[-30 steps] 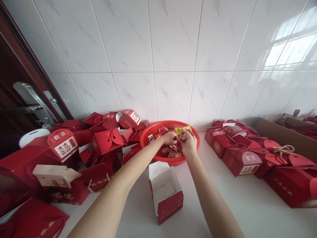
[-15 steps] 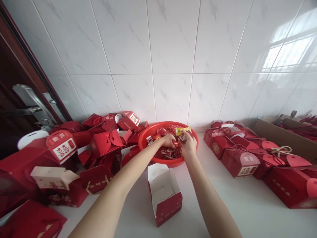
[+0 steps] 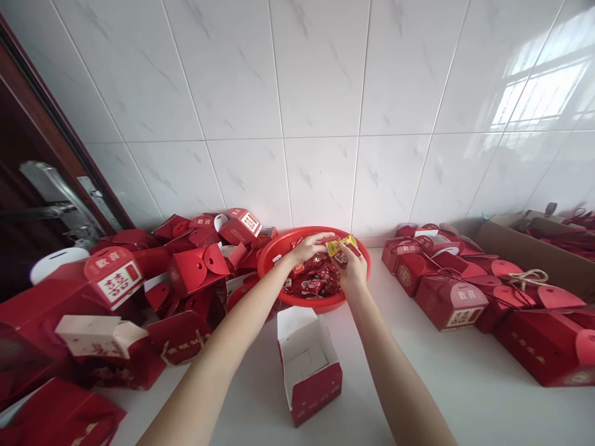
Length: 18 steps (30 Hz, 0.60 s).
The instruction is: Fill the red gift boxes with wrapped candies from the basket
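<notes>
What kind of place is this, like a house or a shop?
It looks like an indoor room, maybe in a home, but I can't be sure. There's a door with a metal handle, a shiny tiled wall, and a white surface with red boxes on it.

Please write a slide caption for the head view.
Right hand holding a yellow packet over a red basket of small packets, an open box in front.

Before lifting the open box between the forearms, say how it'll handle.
The open box is probably light: only bare white shows inside. Thin-walled, it would likely flex if squeezed. With flat sides, it should slide rather than roll.
</notes>
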Tool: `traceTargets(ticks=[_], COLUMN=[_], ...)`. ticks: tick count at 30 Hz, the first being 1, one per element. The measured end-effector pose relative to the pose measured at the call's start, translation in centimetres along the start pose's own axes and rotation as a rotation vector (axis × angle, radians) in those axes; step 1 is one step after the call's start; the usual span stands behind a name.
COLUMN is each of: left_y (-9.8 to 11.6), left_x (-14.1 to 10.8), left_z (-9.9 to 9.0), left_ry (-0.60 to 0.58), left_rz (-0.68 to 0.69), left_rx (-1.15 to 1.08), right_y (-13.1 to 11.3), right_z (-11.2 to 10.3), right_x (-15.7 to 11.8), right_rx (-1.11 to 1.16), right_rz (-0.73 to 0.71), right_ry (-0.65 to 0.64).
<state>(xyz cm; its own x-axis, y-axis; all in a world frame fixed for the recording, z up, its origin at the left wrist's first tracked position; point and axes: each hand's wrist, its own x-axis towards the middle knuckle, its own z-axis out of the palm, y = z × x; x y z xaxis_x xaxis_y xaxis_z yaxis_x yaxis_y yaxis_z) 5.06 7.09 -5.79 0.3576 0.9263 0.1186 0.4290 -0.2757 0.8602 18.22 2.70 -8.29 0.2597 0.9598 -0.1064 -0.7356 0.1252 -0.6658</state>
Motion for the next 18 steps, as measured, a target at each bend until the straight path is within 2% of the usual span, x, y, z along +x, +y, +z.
traceTargets(ticks=[6, 12, 15, 18], left_y=[-1.9, -4.2, -4.3, -3.8], left_x=[0.6, 0.3, 0.1, 0.2], left_z=[-0.6, -0.7, -0.8, -0.9], left_ry=[-0.041, -0.164, -0.195, -0.153], left_rz=[-0.175, -0.392, -0.409, -0.355], left_rx=[0.152, 0.354, 0.375, 0.341], right_y=[0.0, -0.1, -0.2, -0.3], right_z=[-0.1, 0.1, 0.1, 0.1], right_x=[0.1, -0.1, -0.1, -0.1], right_rx=[0.023, 0.031, 0.027, 0.022], right_rz=[-0.034, -0.027, -0.018, -0.012], right_ry=[0.082, 0.114, 0.106, 0.092])
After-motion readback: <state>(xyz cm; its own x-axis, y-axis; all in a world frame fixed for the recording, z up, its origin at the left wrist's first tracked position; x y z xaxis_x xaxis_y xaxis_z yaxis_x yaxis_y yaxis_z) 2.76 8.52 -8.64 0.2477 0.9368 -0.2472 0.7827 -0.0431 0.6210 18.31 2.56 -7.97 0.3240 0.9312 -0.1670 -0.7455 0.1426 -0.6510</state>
